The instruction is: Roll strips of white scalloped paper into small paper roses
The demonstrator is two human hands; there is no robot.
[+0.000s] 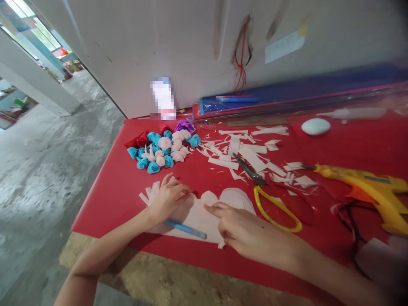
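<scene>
A pale pink sheet of crepe paper (200, 221) with a scalloped far edge lies on the red table covering. My left hand (167, 197) rests over its left part, fingers bent and somewhat apart, beside cut paper strips (148, 193). My right hand (237, 225) lies on its right part, index finger stretched out on the paper and lower fingers curled. I see nothing gripped in either hand. A blue pen (186, 228) lies on the sheet between them. Just beyond my right hand are scissors (277, 210) with yellow handles, blades partly over the paper scraps (251, 155).
Blue, pink, red and purple paper roses (161, 148) cluster at the back left. A phone with a blurred screen (164, 97) leans on the wall. At right are a yellow glue gun (366, 180) and a white egg-shaped object (315, 126). The table edge drops to concrete floor (57, 178) at left.
</scene>
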